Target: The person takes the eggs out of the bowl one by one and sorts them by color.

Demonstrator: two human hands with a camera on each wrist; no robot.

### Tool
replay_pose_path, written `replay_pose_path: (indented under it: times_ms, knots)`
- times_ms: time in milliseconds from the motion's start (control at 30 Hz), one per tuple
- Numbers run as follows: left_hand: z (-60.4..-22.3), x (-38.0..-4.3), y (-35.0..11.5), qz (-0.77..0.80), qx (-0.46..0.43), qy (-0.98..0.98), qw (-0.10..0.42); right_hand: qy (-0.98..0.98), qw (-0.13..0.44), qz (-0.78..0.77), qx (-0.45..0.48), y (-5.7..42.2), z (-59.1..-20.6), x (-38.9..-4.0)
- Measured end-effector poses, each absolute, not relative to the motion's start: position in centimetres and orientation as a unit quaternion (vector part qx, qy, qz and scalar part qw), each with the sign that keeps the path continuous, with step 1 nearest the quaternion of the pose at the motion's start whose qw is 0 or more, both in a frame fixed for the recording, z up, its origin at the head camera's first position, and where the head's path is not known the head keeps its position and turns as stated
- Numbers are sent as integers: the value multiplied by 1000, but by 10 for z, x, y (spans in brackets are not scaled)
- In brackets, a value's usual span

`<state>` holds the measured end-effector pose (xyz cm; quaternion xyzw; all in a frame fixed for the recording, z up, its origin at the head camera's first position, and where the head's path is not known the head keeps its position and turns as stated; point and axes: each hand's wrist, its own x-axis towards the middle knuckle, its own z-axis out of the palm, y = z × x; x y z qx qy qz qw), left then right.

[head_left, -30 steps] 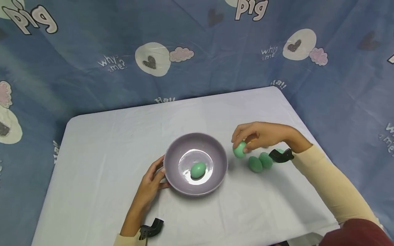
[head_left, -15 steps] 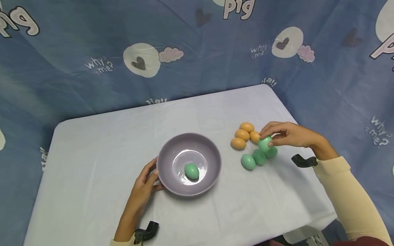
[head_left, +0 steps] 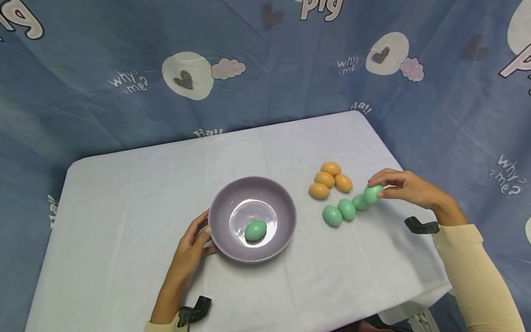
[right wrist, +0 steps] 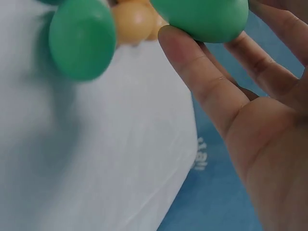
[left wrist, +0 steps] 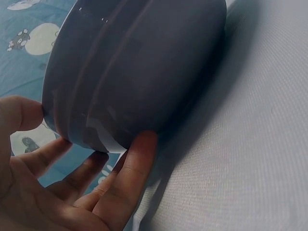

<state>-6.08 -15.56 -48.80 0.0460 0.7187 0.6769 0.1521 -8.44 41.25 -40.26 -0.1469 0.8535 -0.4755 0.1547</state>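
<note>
A mauve bowl [head_left: 224, 198] stands on the white-covered table, with one green egg [head_left: 255, 230] lying inside it. At its left side my left hand [head_left: 188, 253] holds the outer wall; in the left wrist view, one fingertip meets the rim and the other fingers [left wrist: 130, 183] rest against the wall. My right hand [head_left: 408, 186] pinches another green egg [head_left: 373, 193] between thumb and fingertips, at the right end of a slanting row. The rest of that row is a green egg [head_left: 360, 202], a second green egg [head_left: 346, 210] and a third green egg [head_left: 332, 216].
Several orange eggs [head_left: 324, 179] lie clustered behind the green row, to the right of the bowl. The white table [head_left: 124, 221] ends at the back against a blue printed curtain [head_left: 257, 101]. Both wrists carry a black mount [head_left: 195, 311].
My right hand has carried its green egg rightward, from beside the bowl to the row's far right end, uncovering the orange eggs. The egg in the bowl has turned slightly. My left hand stays on the bowl.
</note>
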Motion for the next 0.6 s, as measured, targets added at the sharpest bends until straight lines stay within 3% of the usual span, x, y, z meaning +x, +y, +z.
replay_pose_path:
  times_ms: [600]
  knots:
    - [-487,-62,-157,679,38,718,151,886,219,-400,-81,439,-409,-94]
